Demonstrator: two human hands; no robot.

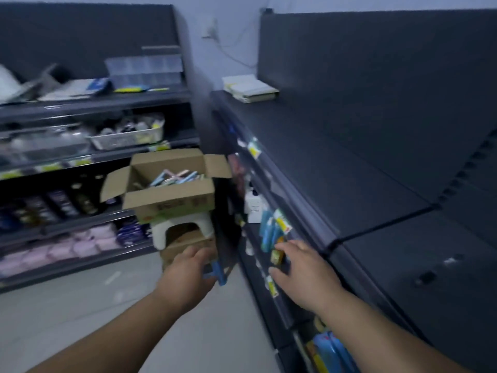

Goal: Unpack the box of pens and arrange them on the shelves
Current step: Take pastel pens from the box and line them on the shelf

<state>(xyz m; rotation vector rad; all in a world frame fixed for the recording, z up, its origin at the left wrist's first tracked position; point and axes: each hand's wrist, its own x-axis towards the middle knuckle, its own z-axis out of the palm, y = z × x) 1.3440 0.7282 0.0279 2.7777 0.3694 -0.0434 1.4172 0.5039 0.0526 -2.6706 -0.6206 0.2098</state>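
Nearest me, the left hand (188,267) sits just below the cardboard box (169,195). Its grip is curled round a slim blue item (218,274), pens I'd guess, though it is too blurred to be sure, and carried low, likely on its way to the shelf. The right hand (298,265), lower and to the right of the box, has its grip wide and holds nothing. Its fingers spread at the lip of the dark shelf unit (349,184) beside a small orange packet (277,256), probably clearing a spot. The box stands open on a white stool (183,227), raised within easy reach, with loose pens (174,177) inside. Left of the box, other shelves (94,103) hold a basket (129,137) and pink packs (67,246). Behind it rises a pale wall (228,36), and pale floor (80,305) lies beneath.
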